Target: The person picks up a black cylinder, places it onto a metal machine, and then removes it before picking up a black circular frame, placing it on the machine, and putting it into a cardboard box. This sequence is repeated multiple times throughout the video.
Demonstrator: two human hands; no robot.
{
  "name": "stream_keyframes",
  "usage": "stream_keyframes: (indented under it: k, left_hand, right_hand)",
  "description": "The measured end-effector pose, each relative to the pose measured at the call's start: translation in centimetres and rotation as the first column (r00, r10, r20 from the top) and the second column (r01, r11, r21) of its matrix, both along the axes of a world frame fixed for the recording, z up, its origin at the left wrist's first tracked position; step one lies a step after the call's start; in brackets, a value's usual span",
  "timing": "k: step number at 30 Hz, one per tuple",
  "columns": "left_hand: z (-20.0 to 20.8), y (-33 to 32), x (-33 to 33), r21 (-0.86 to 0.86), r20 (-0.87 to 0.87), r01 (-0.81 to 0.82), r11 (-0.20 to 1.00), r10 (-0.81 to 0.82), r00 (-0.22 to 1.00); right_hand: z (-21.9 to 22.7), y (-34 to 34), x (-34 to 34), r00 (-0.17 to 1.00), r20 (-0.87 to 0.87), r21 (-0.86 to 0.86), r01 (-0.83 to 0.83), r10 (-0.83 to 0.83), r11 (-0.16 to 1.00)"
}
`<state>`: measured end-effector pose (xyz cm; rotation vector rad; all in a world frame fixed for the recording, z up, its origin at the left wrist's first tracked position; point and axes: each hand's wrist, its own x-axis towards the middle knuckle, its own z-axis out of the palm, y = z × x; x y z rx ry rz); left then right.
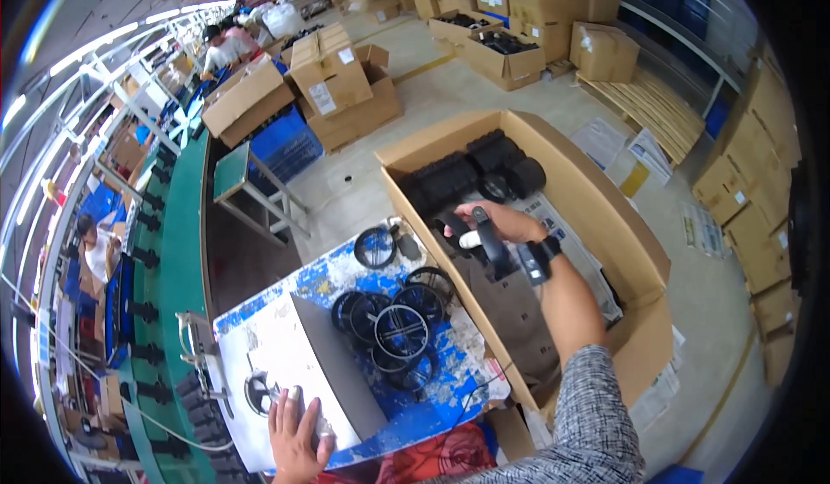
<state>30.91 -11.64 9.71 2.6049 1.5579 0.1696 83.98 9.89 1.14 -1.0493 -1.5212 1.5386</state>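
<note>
Over the big open carton (596, 194), my right hand (510, 223) is closed around black plastic rings (491, 246); a white cover shows on one of its fingertips. Rows of similar black round parts (441, 183) lie stacked at the carton's far end. My left hand (298, 436) rests with its fingers spread on a white box-like stand (290, 337). Just beyond its fingertips is a black spoked ring (258, 393); whether they touch I cannot tell. A heap of black spoked rings (402, 330) lies on the worn blue tabletop (324, 268) between my hands.
A metal fixture (197, 346) stands at the table's left edge, by a green conveyor (177, 250) lined with black parts. Beyond the table is a green-topped stool (238, 173). Stacked cartons (333, 73) and a wooden pallet (648, 116) stand farther back. Other people sit along the line.
</note>
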Motion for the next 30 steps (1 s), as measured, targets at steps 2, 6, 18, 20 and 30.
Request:
stream_keyframes:
  k: [2,6,18,20,30]
  left_hand:
    - [-0.2,0.0,-0.4,0.000,-0.022,0.020,1.000,-0.020,1.000]
    - [0.1,-0.3,-0.8,0.012,-0.039,0.002,1.000,-0.001,0.999]
    - [-0.7,-0.2,-0.6,0.042,0.019,0.003,0.999,-0.004,1.000]
    - [-0.5,-0.3,-0.5,0.034,0.003,0.009,0.999,-0.009,1.000]
    - [0.0,-0.4,-0.6,-0.015,-0.050,-0.028,1.000,0.027,0.998]
  right_hand:
    - [5.0,-3.8,-1.2,0.964,0.169,0.159,-0.230,0.203,0.960]
    - [7.6,-11.0,-8.7,0.701,0.440,0.313,-0.705,0.561,0.636]
    - [1.6,-19.2,-13.6,0.542,0.840,0.334,-0.478,-0.026,0.812]
    - [1.2,-19.0,-13.0,0.536,0.843,0.341,-0.483,-0.036,0.807]
    - [1.7,-15.0,-10.4,0.658,0.692,0.506,-0.149,-0.297,0.850]
